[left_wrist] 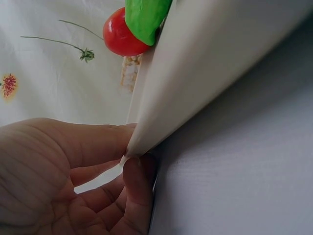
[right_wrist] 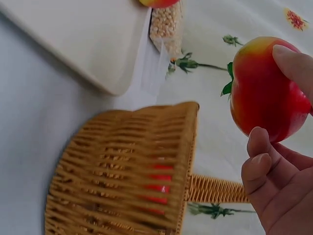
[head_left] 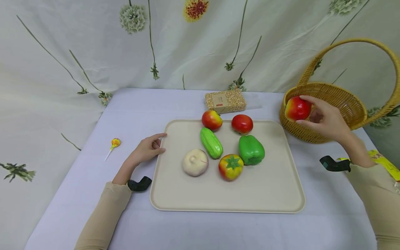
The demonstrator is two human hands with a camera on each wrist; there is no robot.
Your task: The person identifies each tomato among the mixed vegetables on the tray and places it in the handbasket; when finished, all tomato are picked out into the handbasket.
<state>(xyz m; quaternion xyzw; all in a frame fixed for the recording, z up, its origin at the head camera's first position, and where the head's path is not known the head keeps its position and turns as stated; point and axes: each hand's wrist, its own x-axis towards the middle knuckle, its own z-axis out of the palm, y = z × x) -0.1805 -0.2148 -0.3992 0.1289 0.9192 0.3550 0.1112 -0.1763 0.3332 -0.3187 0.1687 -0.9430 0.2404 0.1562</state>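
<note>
My right hand [head_left: 326,118] holds a red-and-yellow toy tomato [head_left: 298,108] between thumb and fingers, over the near left rim of the wicker basket [head_left: 312,133]. Green leaves show on the tomato [right_wrist: 266,88] in the right wrist view. With thumb and fingers my left hand [head_left: 148,147] pinches the left edge of the beige tray [head_left: 265,198]. On the tray lie a garlic bulb [head_left: 195,162], a cucumber [head_left: 211,143], a green bell pepper [head_left: 251,150], a leafy-topped tomato [head_left: 231,167], a red tomato [head_left: 242,124] and a red-and-yellow round fruit [head_left: 212,120].
Behind the tray lies a clear bag of pale grains [head_left: 226,100]. A lollipop [head_left: 115,142] rests on the table to the left. The basket's tall handle [head_left: 387,48] arches up at the right, and something red [right_wrist: 160,188] shows through its weave. Yellow packaging [head_left: 385,163] lies beside the right forearm.
</note>
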